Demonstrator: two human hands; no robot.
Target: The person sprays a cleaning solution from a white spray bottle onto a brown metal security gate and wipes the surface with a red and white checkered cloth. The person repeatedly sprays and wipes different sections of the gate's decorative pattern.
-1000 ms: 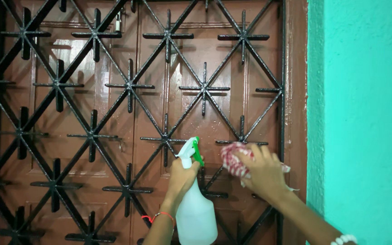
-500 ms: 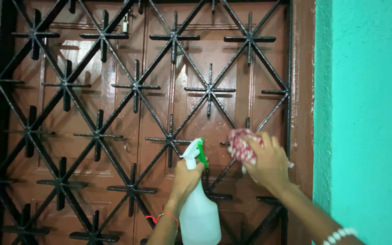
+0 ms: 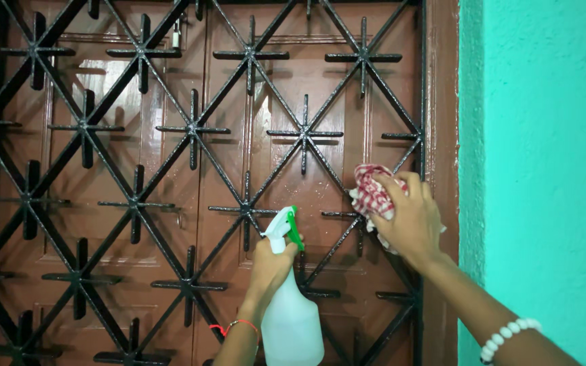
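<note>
My left hand point(image 3: 268, 266) grips the neck of a white spray bottle point(image 3: 291, 318) with a green trigger and nozzle, held upright in front of a black metal grille point(image 3: 191, 129). My right hand point(image 3: 409, 220) presses a crumpled red-and-white checked cloth point(image 3: 372, 192) against the grille's bars near its right side. A red thread circles my left wrist and a white bead bracelet my right wrist. The grille is a lattice of diagonal bars with cross-shaped pieces, its bars glistening.
Behind the grille are glossy brown wooden shutters point(image 3: 272, 81) set in a brown frame point(image 3: 441, 102). A turquoise painted wall point(image 3: 544, 135) fills the right side.
My right hand with the cloth has slid upward and to the right along the grille. The spray bottle has risen slightly with my left hand.
</note>
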